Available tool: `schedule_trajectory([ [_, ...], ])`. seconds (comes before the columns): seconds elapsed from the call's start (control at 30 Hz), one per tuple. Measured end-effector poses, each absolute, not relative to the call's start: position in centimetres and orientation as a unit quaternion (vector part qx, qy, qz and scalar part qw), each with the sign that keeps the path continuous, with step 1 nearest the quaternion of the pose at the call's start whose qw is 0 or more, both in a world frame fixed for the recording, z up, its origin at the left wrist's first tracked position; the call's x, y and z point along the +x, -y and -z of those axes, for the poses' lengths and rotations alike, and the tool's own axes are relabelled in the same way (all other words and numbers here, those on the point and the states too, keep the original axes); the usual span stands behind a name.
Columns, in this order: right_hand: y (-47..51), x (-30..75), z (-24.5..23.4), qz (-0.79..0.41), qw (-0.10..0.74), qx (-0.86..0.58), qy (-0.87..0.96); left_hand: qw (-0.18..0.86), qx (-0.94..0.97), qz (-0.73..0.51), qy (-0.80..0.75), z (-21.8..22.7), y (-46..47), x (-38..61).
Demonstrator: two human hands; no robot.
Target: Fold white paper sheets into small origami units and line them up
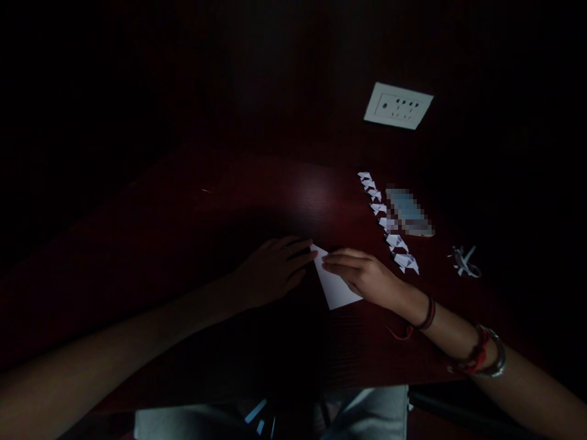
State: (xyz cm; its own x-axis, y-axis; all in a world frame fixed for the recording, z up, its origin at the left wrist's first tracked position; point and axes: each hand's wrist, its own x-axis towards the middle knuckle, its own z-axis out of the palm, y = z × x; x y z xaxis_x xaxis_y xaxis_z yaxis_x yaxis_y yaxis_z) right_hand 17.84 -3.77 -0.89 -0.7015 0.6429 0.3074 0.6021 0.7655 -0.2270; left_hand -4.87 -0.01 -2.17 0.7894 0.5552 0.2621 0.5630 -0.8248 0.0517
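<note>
A white sheet of paper [334, 287], pointed at the top, lies on the dark red table in front of me. My left hand [279, 269] rests flat with its fingers apart, and its fingertips touch the paper's upper left edge. Across the right part of the paper lies my right hand [364, 274], its fingers stretched out close together and pressing on the sheet. The right thumb and the paper's right edge are hidden under that hand. Several small folded white paper figures [406, 263] stand in a slanting row beyond my right hand.
A phone [408, 211] with a blurred screen lies right of the row. Farther right is a small tangle of white cable or strips [465, 263]. A white wall socket [398, 106] sits at the back. The table's front edge runs above my lap; the surroundings are very dark.
</note>
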Motion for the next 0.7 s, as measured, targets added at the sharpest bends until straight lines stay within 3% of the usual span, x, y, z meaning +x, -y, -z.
schedule_trajectory([
  [0.17,3.0,17.7,-0.4,-0.102,0.185,-0.329,0.920,0.004,-0.948,0.132,0.290,2.0,0.0,-4.9],
  [0.57,6.1,19.2,-0.4,0.027,0.118,-0.404,0.906,0.002,-0.948,0.132,0.291,2.2,-0.1,-4.9],
  [0.7,6.7,19.7,-1.6,0.008,0.113,-0.417,0.902,0.010,-0.947,0.146,0.286,2.3,-0.1,-4.8],
])
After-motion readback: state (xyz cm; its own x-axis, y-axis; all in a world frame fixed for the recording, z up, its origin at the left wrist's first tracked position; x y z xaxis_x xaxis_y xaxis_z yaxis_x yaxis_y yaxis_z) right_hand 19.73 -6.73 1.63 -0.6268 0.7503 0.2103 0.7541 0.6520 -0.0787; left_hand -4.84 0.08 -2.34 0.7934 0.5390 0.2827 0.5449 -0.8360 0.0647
